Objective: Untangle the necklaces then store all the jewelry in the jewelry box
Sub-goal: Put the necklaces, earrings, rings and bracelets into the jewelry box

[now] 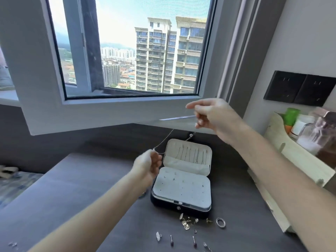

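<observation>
**Necklace chain held taut above the open jewelry box**

A thin silver necklace (164, 140) is stretched in the air between the two hands, over the far-left corner of the jewelry box (169, 205). The left hand (148, 165) is low, just left of the box's raised lid (171, 142), with its fingers curled and pinching the lower end of the chain. The right hand (212, 115) is lifted higher and to the right, in front of the window frame (109, 113); its fingers are curled around the upper part of the chain, the forefinger pointing left. A small round piece (190, 135) hangs just beyond the lid's far edge; whether it belongs to the same chain cannot be told.

The box stands open on the dark counter (91, 188). Several fine chains hang in a row inside the lid above a pale pocket. The base holds a white pad (181, 186) dotted with small studs.

On the counter near the front of the box lies loose jewelry:
- a cluster of gold pieces (186, 222)
- a silver ring (217, 221) to their right
- nearer still, a clear crystal piece (158, 236)
- two pins with dark tips (171, 240)

On the right, against the wall, stand a green-capped bottle (291, 117) and clear containers (316, 131), below black wall sockets (300, 90).
</observation>
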Tool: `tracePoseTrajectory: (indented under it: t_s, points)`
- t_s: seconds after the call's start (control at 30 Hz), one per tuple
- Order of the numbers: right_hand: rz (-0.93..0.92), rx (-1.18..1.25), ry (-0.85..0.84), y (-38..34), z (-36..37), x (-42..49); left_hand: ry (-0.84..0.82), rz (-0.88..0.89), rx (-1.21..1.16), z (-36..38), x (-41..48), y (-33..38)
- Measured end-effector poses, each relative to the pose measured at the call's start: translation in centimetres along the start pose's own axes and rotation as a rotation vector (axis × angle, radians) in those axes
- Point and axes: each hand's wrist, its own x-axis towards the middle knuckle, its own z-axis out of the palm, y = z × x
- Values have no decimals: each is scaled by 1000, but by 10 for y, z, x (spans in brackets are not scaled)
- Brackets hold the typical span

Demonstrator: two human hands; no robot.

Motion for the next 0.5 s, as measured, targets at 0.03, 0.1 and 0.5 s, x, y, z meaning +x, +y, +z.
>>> tracePoseTrajectory:
  t_s: [0.03, 0.1, 0.5]
  points:
    - [20, -86, -57, -8, 3, 8, -2, -20, 15, 2, 4, -6]
    - [54, -199, -133, -20, 10, 25, -22, -33, 80, 5, 10, -14]
    - [208, -482, -232, -27, 3, 84, 57, 1084, 1547, 8, 61, -16]
